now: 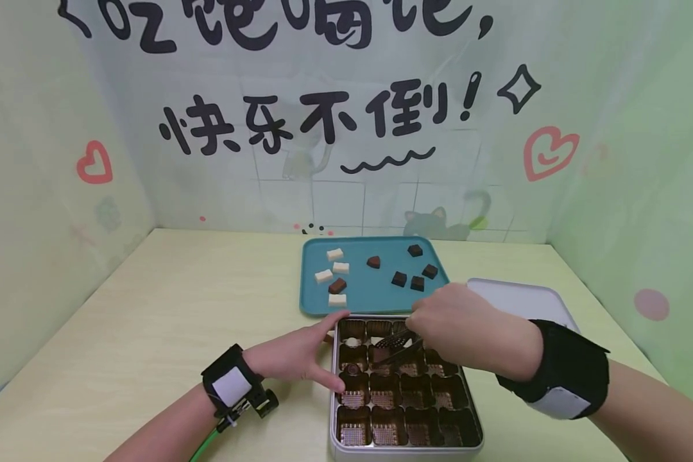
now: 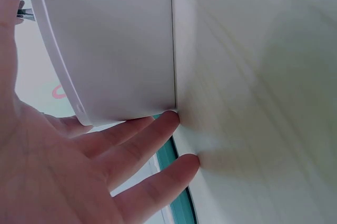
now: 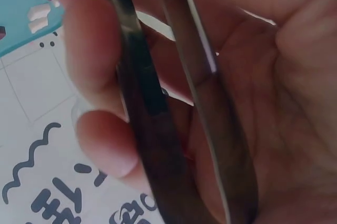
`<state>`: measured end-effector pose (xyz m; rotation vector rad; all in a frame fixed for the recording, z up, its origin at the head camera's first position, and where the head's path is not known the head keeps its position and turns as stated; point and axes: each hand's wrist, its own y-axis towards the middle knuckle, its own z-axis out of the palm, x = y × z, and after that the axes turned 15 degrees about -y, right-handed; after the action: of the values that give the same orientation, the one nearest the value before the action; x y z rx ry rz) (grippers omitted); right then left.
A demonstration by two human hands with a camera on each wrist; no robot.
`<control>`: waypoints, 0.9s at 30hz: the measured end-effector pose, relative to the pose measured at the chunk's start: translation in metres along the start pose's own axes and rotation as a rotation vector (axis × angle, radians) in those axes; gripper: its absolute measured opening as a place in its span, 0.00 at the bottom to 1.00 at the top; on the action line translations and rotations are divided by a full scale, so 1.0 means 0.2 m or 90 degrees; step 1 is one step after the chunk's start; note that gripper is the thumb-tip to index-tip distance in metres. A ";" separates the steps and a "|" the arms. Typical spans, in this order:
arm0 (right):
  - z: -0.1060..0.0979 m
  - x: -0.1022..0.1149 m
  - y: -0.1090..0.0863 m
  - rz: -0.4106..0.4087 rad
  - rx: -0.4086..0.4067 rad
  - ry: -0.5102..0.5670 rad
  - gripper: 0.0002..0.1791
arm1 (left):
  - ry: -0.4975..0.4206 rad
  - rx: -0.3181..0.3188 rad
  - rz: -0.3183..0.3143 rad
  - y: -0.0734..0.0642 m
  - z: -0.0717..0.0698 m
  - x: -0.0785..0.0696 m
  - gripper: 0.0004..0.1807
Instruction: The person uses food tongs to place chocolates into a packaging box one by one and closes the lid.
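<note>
Head view: even light, fairly sharp. Left wrist: soft shadows on table (image 2: 274, 129). Right wrist: dimmer; tongs (image 3: 158, 148) blurred, edge glinting.

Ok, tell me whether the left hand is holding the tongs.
No, the right hand grips the tongs, while the left hand touches the compartmented box.

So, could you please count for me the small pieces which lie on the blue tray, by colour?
White pieces: 4
Reddish-brown pieces: 2
Near-black pieces: 4
Total visible on the blue tray: 10
</note>
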<state>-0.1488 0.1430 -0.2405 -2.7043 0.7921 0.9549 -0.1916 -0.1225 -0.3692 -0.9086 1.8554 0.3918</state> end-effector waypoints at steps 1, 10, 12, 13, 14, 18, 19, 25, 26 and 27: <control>0.00 0.01 0.01 -0.003 -0.002 -0.008 0.20 | 0.000 0.000 -0.001 0.00 0.00 0.00 0.65; -0.02 0.10 0.13 -0.019 0.035 -0.118 0.24 | 0.002 -0.006 0.000 0.00 0.00 0.00 0.65; -0.02 0.13 0.15 -0.026 0.049 -0.147 0.22 | -0.001 -0.006 -0.001 0.00 0.00 0.01 0.64; -0.01 0.14 0.16 -0.028 0.053 -0.155 0.22 | -0.004 -0.005 -0.001 0.00 0.00 0.01 0.64; -0.01 0.15 0.18 -0.031 0.061 -0.161 0.22 | -0.006 -0.004 0.000 0.00 0.01 0.01 0.64; 0.00 0.17 0.21 -0.034 0.097 -0.154 0.22 | -0.016 -0.001 0.001 0.00 0.01 0.00 0.64; 0.00 0.17 0.21 -0.035 0.103 -0.154 0.21 | -0.016 -0.001 0.001 0.00 0.01 0.00 0.64; -0.01 0.15 0.23 -0.036 0.104 -0.135 0.21 | -0.008 -0.004 0.000 0.00 0.01 0.00 0.64; -0.02 0.14 0.22 -0.034 0.105 -0.127 0.22 | -0.007 -0.004 0.000 0.00 0.00 0.00 0.64; -0.02 0.13 0.22 -0.031 0.106 -0.117 0.24 | -0.005 -0.003 0.000 0.00 0.00 0.00 0.64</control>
<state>-0.1529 0.0932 -0.2520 -2.4416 0.7309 1.0575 -0.1908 -0.1228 -0.3701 -0.9095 1.8478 0.4000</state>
